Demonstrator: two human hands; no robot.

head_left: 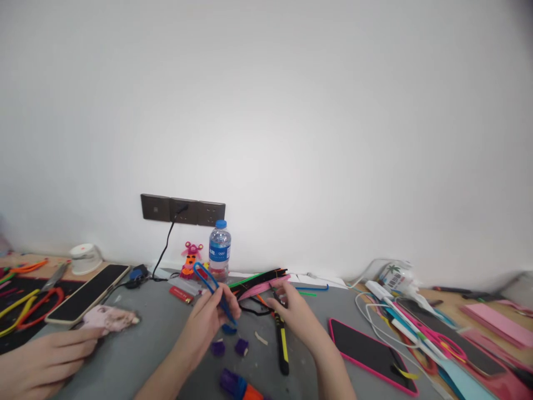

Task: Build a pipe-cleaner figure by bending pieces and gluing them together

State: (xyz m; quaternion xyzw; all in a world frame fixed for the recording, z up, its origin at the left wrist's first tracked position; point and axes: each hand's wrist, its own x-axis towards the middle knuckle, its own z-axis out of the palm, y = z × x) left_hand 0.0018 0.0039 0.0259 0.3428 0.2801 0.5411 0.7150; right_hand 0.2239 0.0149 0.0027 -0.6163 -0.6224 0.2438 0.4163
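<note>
My left hand (210, 319) is closed in a pinch on a blue pipe cleaner (207, 279) bent into a loop that sticks up toward the wall. My right hand (296, 315) hovers with curled fingers beside a bundle of black, pink and green pipe cleaners (262, 282) and just above a black and yellow tool (282, 344) lying on the grey table (158, 333). Whether it grips anything I cannot make out. Two small purple pieces (229, 348) and a blue scrap (229, 329) lie below my left hand.
A water bottle (219, 250) and a small pink toy figure (191, 258) stand by the wall under a socket strip (183, 209). A pink-cased phone (368, 354) lies right, another phone (88, 293) left. Another person's hand (44, 361) rests at lower left. Cables, scissors and foam sheets clutter the right.
</note>
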